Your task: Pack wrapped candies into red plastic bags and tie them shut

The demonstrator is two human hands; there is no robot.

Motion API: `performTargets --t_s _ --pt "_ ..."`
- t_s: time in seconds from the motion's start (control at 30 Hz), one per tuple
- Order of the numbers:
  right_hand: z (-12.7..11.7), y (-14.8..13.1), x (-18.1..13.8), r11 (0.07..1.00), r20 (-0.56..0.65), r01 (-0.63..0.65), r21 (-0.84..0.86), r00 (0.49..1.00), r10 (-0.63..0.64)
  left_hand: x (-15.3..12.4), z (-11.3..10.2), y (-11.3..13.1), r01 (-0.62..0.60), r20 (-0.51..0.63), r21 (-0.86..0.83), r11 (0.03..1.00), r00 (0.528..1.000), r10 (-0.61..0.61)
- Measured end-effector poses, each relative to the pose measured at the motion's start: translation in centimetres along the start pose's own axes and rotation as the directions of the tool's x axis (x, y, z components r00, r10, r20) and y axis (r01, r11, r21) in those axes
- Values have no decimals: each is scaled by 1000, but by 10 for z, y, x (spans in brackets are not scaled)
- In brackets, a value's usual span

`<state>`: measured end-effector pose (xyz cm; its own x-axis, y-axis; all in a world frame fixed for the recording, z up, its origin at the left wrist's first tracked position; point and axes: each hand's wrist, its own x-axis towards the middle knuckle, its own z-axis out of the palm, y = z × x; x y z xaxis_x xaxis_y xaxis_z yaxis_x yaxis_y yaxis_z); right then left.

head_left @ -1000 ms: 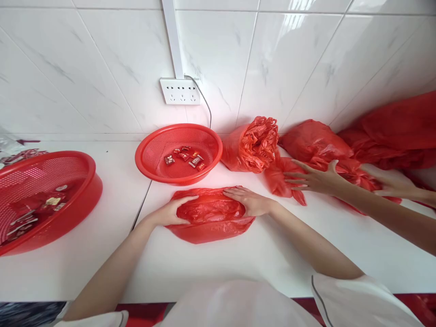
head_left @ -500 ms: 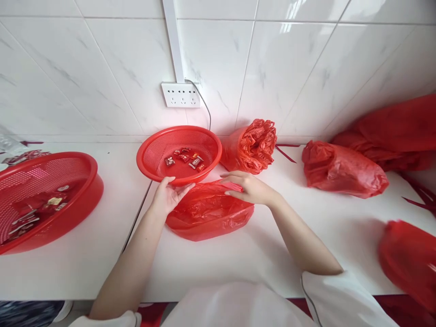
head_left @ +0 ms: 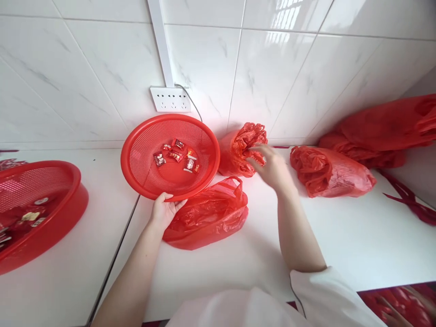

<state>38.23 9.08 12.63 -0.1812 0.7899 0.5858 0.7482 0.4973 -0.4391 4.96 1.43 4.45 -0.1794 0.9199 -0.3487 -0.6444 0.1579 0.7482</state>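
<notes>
My left hand [head_left: 166,210] grips the near rim of a round red plastic colander [head_left: 134,179], thumb on top and fingers underneath. The colander is raised at the back right of the seam and holds several small wrapped sweets [head_left: 176,156]. Below it on the table lies an open red plastic bag [head_left: 207,227], its mouth loosely spread beside my left hand. My right hand [head_left: 272,169] is in the air by a bundle of red plastic bags [head_left: 235,154], its fingers curled but apart, with nothing visible in them.
A larger red colander [head_left: 73,195] with packets stands at the left. To the right lie another rolled red bundle [head_left: 334,172] and a red bag heap [head_left: 388,122]. A socket panel [head_left: 170,99] is on the tiled wall. A dark seam [head_left: 116,259] splits the white tabletop.
My left hand has taken hold of the colander's rim, and the colander has risen and come nearer. My right hand has left the open bag and moved right and up to the bag bundle.
</notes>
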Motion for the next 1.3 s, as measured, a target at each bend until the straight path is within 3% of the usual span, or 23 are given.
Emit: performTargets --t_s 0.03,0.07,0.13,0.17,0.2,0.27,0.3,0.37,0.47,0.6,0.7,0.83,0.93,1.03,1.13,1.2,1.27,1.3 --pt "-6 24 0 979 -162 -158 -132 977 136 0 0 1 6 -3 2 1000 1000 -6" --pt "-12 49 -3 915 -328 -333 -228 911 250 -1 0 1 13 -6 3 1000 1000 -13" --pt "-26 98 -14 724 -538 -633 -274 725 430 -1 -1 2 19 -5 4 1000 1000 -19" --pt "-32 121 -23 625 -575 -745 -235 624 528 -1 -1 1 18 -1 4 1000 1000 -18" --pt "-37 140 -33 550 -553 -811 -201 557 619 -1 -1 1 14 5 2 1000 1000 -14" --pt "-43 171 -53 365 -525 -928 -79 350 776 -1 -1 1 13 7 1 1000 1000 -13" --pt "-44 182 -62 318 -496 -947 -37 294 817 -1 -1 0 17 2 2 1000 1000 -17" --pt "-39 194 -73 345 -457 -938 -26 318 831 0 -1 0 24 -7 3 1000 1000 -24" --pt "-21 198 -69 450 -411 -891 -67 435 801 1 -2 0 34 -16 8 999 999 -34" --pt "12 192 -41 585 -258 -804 -106 590 765 2 -5 -1 34 2 10 999 999 -34" --pt "31 182 -24 666 -150 -736 -122 677 721 2 -6 -2 23 29 4 1000 999 -23" --pt "33 166 -17 754 -51 -641 -144 765 642 -3 -2 -2 16 28 11 1000 999 -16" --pt "20 148 -13 784 -59 -597 -170 800 597 -8 1 -2 2 43 16 1000 999 -2" --pt "6 113 -6 868 -167 -470 -160 880 446 -14 5 -2 -30 88 43 999 996 26" --pt "2 54 -1 943 -250 -318 -95 925 286 -20 10 -5 -81 137 78 994 988 70" --pt "7 7 -1 998 -307 -57 38 949 66 -25 13 -7 -111 169 90 990 981 94" --pt "17 -33 -4 968 -128 192 161 977 -173 -29 16 -10 -120 200 103 987 975 98" --pt "24 -49 -5 940 -11 270 210 962 -273 -31 17 -11 -117 210 111 987 973 92"
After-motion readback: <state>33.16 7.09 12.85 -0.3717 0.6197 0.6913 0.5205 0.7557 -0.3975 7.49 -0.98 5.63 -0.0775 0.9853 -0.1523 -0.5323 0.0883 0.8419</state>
